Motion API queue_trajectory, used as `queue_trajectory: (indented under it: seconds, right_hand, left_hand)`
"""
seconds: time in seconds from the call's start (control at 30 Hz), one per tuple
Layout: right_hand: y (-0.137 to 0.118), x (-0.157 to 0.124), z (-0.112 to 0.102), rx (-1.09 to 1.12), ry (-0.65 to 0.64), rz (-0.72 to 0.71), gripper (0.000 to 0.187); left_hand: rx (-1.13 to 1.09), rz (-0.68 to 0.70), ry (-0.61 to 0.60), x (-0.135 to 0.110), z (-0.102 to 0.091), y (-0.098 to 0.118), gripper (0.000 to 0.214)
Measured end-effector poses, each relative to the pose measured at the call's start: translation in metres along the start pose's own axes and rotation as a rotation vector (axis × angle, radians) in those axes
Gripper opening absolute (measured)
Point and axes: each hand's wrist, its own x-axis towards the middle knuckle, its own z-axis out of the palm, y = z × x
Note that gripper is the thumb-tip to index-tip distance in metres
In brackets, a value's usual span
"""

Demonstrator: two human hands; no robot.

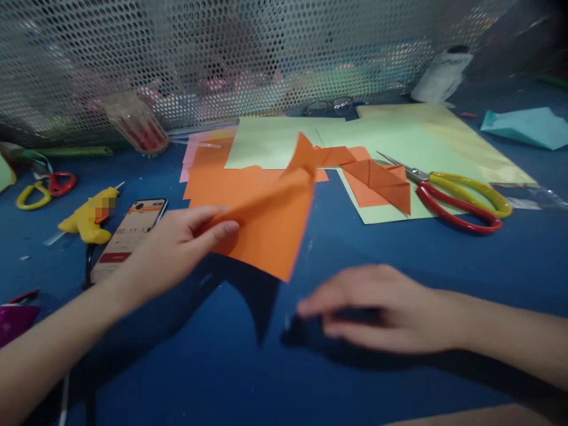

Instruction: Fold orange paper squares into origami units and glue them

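Observation:
An orange sheet of paper point(270, 228) is pinched at its left side by my left hand point(190, 236), thumb below and fingers behind. The sheet bends upward at its far corner and hangs above the blue table, casting a shadow. To the right of it my right hand point(373, 307) hovers low over the table, holding nothing, with thumb and fingers apart. Behind the held sheet lie more orange sheets point(204, 177). Folded orange paper pieces point(377, 183) rest on pale green sheets point(284, 139) farther back.
Red-and-yellow-handled scissors point(461, 201) lie at the right, a second pair point(47, 188) at far left. A yellow glue gun point(91, 216) and a phone point(128, 236) are left of my arm. A jar point(139, 127) stands near the perforated metal panel point(199, 65). Folded blue paper point(528, 127) lies far right.

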Motion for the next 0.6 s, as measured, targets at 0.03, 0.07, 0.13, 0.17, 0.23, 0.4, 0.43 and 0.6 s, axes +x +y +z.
queue_trajectory:
  seconds: [0.03, 0.07, 0.13, 0.17, 0.23, 0.4, 0.43, 0.6]
  right_hand:
    - [0.008, 0.001, -0.004, -0.229, 0.164, -0.047, 0.035]
    - [0.015, 0.002, -0.009, -0.443, 0.301, -0.067, 0.039]
    - [0.025, 0.002, -0.019, -0.74, 0.504, -0.112, 0.041]
    - [0.027, 0.002, -0.022, -0.818, 0.532, -0.132, 0.04]
    - [0.026, 0.0, -0.025, -0.886, 0.477, -0.17, 0.031]
    - [0.016, -0.001, -0.024, -0.874, 0.132, -0.226, 0.018]
    - [0.016, -0.001, -0.025, -0.826, 0.048, -0.221, 0.02]
    - [0.018, -0.002, -0.037, -0.614, -0.143, -0.142, 0.023]
  left_hand:
    - [0.028, 0.044, 0.006, -0.004, 0.004, 0.003, 0.041]
    - [0.044, 0.071, -0.004, -0.009, 0.007, 0.006, 0.042]
    - [0.064, 0.101, -0.053, -0.019, 0.012, 0.011, 0.045]
    - [0.074, 0.118, -0.055, -0.024, 0.015, 0.012, 0.047]
    - [0.102, 0.145, -0.036, -0.033, 0.018, 0.014, 0.048]
    - [0.225, 0.162, -0.27, -0.048, 0.021, 0.024, 0.063]
    - [0.269, 0.166, -0.339, -0.051, 0.02, 0.028, 0.074]
    - [0.422, 0.259, -0.486, -0.057, 0.023, 0.037, 0.105]
